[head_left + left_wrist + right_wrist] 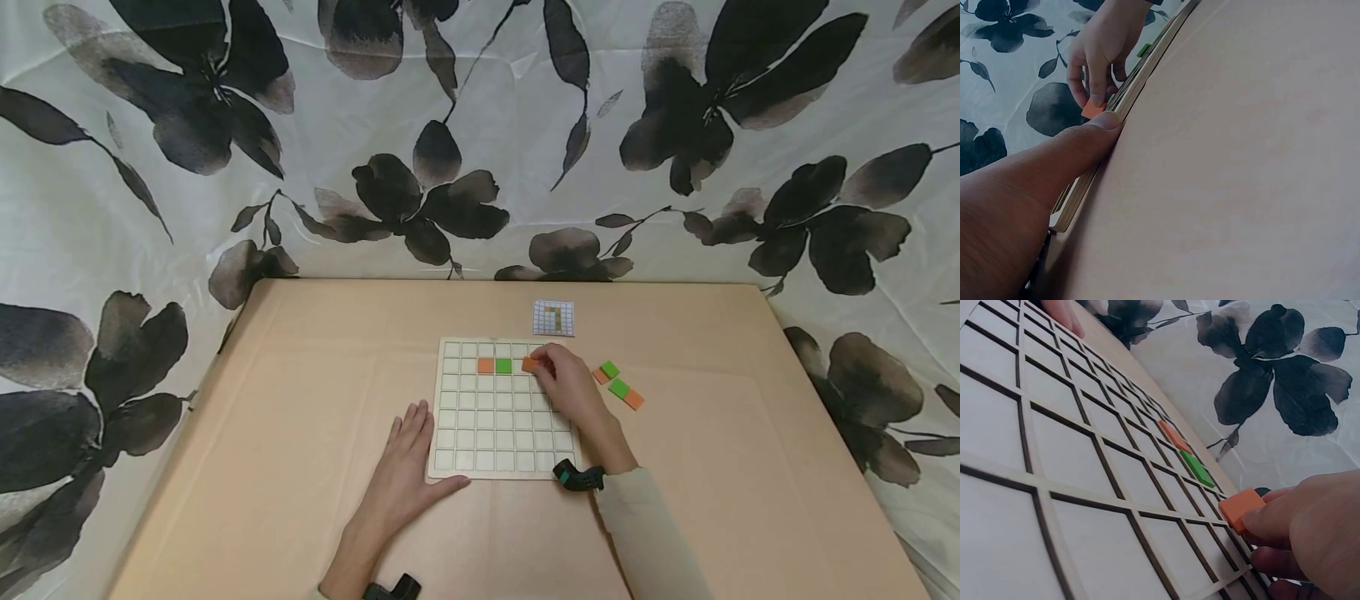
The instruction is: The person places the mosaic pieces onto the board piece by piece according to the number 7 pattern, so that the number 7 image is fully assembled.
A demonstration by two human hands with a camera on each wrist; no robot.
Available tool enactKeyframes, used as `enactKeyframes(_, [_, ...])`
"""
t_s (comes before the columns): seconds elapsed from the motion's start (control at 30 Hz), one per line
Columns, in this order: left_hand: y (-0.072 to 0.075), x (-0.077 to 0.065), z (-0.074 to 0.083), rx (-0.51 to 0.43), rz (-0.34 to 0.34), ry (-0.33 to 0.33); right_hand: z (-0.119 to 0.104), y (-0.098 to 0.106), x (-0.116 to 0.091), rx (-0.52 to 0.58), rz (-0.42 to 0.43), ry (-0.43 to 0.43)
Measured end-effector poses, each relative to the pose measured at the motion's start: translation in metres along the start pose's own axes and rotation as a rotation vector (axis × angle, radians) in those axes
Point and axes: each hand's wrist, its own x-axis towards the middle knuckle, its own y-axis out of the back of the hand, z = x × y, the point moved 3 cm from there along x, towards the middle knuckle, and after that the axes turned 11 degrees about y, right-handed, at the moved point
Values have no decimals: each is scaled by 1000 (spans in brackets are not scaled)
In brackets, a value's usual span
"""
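Observation:
A white grid board [483, 437] with raised cell borders lies on the table. In its second row sit an orange square tile [486, 366] and, right beside it, a green square tile [503, 366]. My right hand [572, 387] pinches another orange tile [1241, 507] between thumb and finger, tilted just above the board, to the right of the green one. My left hand [408, 467] rests at the board's left edge with fingers straight, the thumb [1107, 120] touching the near-left corner.
Loose green and orange tiles [619, 387] lie on the table right of the board. Behind the board is a small printed grid card [553, 318] with a coloured pattern. The tan tabletop [315, 375] meets a white floral cloth [510, 108] at the back.

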Motion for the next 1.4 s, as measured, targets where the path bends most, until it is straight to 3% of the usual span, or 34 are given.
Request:
enactKeyframes(0.2, [-1,1,0,-2,9,0,-1,-6,3,-52,-7,43])
enactKeyframes(0.6, [-1,3,0,-1,-49,28,-2,-11,4,-112,11,87])
enactKeyframes(0.8, [-1,3,2,5,-15,3,-4,-10,3,-122,35,121])
enactKeyframes(1.4, [-4,4,1,0,-26,20,-2,-9,4,-99,12,77])
